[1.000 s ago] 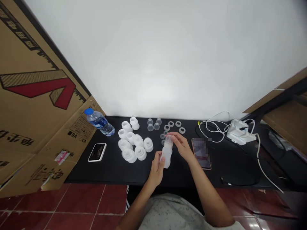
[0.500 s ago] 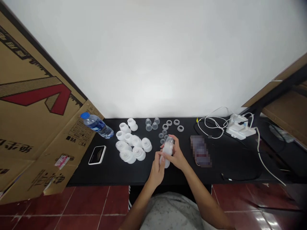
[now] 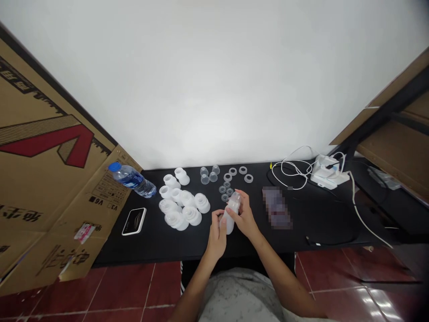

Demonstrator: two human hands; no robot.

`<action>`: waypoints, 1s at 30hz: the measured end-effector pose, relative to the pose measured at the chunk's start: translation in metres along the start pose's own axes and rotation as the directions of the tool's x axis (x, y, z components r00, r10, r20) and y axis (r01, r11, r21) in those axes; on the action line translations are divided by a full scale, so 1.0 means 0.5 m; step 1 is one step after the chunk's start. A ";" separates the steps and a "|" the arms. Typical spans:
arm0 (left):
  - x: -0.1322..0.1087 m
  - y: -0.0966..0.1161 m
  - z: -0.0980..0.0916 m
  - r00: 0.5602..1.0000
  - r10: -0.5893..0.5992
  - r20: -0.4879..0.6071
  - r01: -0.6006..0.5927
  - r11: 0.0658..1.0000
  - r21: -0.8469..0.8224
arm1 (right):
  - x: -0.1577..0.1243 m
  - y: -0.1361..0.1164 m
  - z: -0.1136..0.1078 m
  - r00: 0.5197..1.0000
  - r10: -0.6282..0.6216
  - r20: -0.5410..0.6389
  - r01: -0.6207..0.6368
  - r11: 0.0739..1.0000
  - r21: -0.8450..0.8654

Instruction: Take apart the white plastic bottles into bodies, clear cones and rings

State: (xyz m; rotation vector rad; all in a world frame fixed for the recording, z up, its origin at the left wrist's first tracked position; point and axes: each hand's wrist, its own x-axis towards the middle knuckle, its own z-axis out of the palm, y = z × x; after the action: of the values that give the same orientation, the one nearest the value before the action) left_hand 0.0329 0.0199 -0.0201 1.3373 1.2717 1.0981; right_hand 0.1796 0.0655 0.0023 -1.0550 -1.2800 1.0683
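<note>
Both hands are around a small white baby bottle [image 3: 229, 224] with a clear domed cap, held tilted above the near part of the table. My left hand [image 3: 217, 236] grips the lower body from the left. My right hand [image 3: 246, 218] wraps the upper part and cap from the right, its thumb lying across the front. Just beyond the fingers lie several small clear discs [image 3: 222, 189]. Translucent rings [image 3: 248, 178] are spread behind them, beside a group of clear domed caps [image 3: 204, 179]. Left of my hands stand and lie several white bottle parts [image 3: 192, 215] with stepped necks.
On the left are a water bottle [image 3: 133, 180], a white-framed device [image 3: 134, 221] and a large cardboard box [image 3: 36, 179]. A blurred phone-like object [image 3: 277, 208] lies right of my hands. Farther right sit a white power strip [image 3: 326, 172] and loose cables [image 3: 284, 179]. A white wall [image 3: 214, 80] closes the back.
The view has shifted slightly. My left fingers have moved a little down the bottle, and my right thumb now lies higher across it. The bottle leans a bit more.
</note>
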 end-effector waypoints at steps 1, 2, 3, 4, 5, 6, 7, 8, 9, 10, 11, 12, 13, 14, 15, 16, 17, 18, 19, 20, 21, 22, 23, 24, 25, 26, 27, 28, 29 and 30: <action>0.000 0.002 0.000 1.000 0.001 0.017 -0.001 1.000 -0.002 | -0.003 -0.003 -0.002 0.999 -0.015 -0.032 0.014 1.000 -0.027; 0.000 0.004 -0.001 0.999 0.009 0.039 -0.009 1.000 -0.005 | -0.005 -0.007 -0.003 0.997 -0.030 -0.065 0.027 0.998 -0.053; 0.000 0.006 -0.002 0.998 0.022 0.063 -0.021 1.000 -0.010 | -0.008 -0.010 -0.004 0.995 -0.044 -0.089 0.037 0.997 -0.072; 0.001 0.008 -0.004 0.996 0.035 0.083 -0.034 0.999 -0.015 | -0.010 -0.013 -0.005 0.993 -0.056 -0.103 0.047 0.995 -0.086; 0.001 0.010 -0.005 0.994 0.044 0.098 -0.043 0.999 -0.019 | -0.011 -0.017 -0.006 0.993 -0.065 -0.101 0.055 0.994 -0.095; 0.001 0.011 -0.007 0.993 0.049 0.108 -0.047 0.999 -0.021 | -0.013 -0.019 -0.008 0.994 -0.069 -0.090 0.059 0.993 -0.102; 0.002 0.012 -0.008 0.992 0.053 0.114 -0.050 0.998 -0.023 | -0.014 -0.022 -0.010 0.995 -0.068 -0.077 0.059 0.993 -0.107; 0.002 0.013 -0.008 0.991 0.058 0.120 -0.056 0.998 -0.023 | -0.015 -0.024 -0.014 0.996 -0.064 -0.066 0.056 0.992 -0.109; 0.001 0.013 -0.008 0.990 0.067 0.124 -0.065 0.998 -0.020 | -0.017 -0.027 -0.019 0.997 -0.055 -0.048 0.050 0.993 -0.103; 0.001 0.014 -0.007 0.989 0.075 0.127 -0.074 0.997 -0.012 | -0.019 -0.029 -0.026 0.999 -0.040 -0.020 0.038 0.996 -0.085; 0.001 0.014 -0.005 0.988 0.081 0.128 -0.082 0.997 -0.002 | -0.022 -0.031 -0.033 1.000 -0.019 0.023 0.020 0.998 -0.055; 0.001 0.014 -0.003 0.989 0.084 0.125 -0.086 0.996 0.012 | -0.025 -0.034 -0.040 0.997 0.005 0.078 -0.003 1.000 -0.021; 0.001 0.015 0.000 0.989 0.082 0.121 -0.086 0.996 0.028 | -0.028 -0.036 -0.047 0.990 0.030 0.135 -0.031 1.000 0.005; 0.001 0.016 0.002 0.990 0.078 0.116 -0.083 0.996 0.044 | -0.032 -0.039 -0.053 0.981 0.055 0.186 -0.059 0.998 0.015; 0.002 0.017 0.004 0.991 0.074 0.113 -0.081 0.995 0.055 | -0.034 -0.042 -0.059 0.971 0.078 0.225 -0.082 0.997 0.008; 0.003 0.017 0.005 0.991 0.075 0.110 -0.082 0.995 0.061 | -0.035 -0.045 -0.064 0.963 0.097 0.251 -0.097 0.995 -0.014; 0.004 0.018 0.006 0.991 0.081 0.106 -0.088 0.994 0.059 | -0.034 -0.049 -0.068 0.957 0.112 0.268 -0.103 0.994 -0.046; 0.005 0.018 0.006 0.991 0.093 0.101 -0.099 0.994 0.051 | -0.030 -0.055 -0.073 0.952 0.122 0.282 -0.104 0.991 -0.080; 0.006 0.018 0.006 0.990 0.108 0.092 -0.113 0.993 0.041 | -0.024 -0.061 -0.077 0.945 0.129 0.302 -0.099 0.989 -0.112; 0.007 0.019 0.006 0.989 0.124 0.079 -0.127 0.991 0.031 | -0.014 -0.068 -0.081 0.936 0.134 0.325 -0.093 0.986 -0.138; 0.008 0.019 0.005 0.989 0.134 0.064 -0.136 0.991 0.022 | -0.003 -0.076 -0.085 0.926 0.138 0.352 -0.085 0.983 -0.161; 0.009 0.019 0.005 0.990 0.135 0.050 -0.136 0.991 0.012 | 0.011 -0.085 -0.089 0.913 0.145 0.382 -0.080 0.980 -0.182; 0.009 0.018 0.005 0.991 0.127 0.039 -0.127 0.992 -0.002 | 0.026 -0.095 -0.091 0.902 0.153 0.403 -0.075 0.976 -0.203; 0.010 0.018 0.005 0.993 0.114 0.034 -0.114 0.993 -0.019 | 0.041 -0.104 -0.093 0.897 0.162 0.412 -0.071 0.972 -0.226; 0.010 0.017 0.005 0.994 0.104 0.031 -0.103 0.994 -0.038 | 0.056 -0.112 -0.092 0.897 0.166 0.409 -0.065 0.966 -0.250; 0.011 0.015 0.006 0.995 0.101 0.027 -0.099 0.994 -0.056 | 0.070 -0.118 -0.090 0.903 0.164 0.398 -0.055 0.961 -0.272; 0.013 0.013 0.008 0.994 0.105 0.020 -0.103 0.992 -0.072 | 0.083 -0.123 -0.085 0.911 0.153 0.383 -0.040 0.957 -0.287; 0.015 0.009 0.009 0.993 0.115 0.010 -0.114 0.990 -0.086 | 0.094 -0.125 -0.077 0.922 0.130 0.365 -0.019 0.956 -0.291; 0.017 0.005 0.011 0.992 0.125 -0.003 -0.125 0.987 -0.099 | 0.105 -0.125 -0.067 0.932 0.098 0.349 0.008 0.957 -0.289; 0.020 0.000 0.013 0.991 0.129 -0.018 -0.130 0.985 -0.114 | 0.114 -0.123 -0.055 0.938 0.062 0.340 0.040 0.958 -0.286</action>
State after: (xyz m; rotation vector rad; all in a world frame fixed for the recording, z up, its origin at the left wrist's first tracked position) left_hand 0.0399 0.0294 -0.0213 1.3434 1.1241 1.2515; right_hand 0.2084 0.1093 0.0733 -1.1221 -1.7587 1.1325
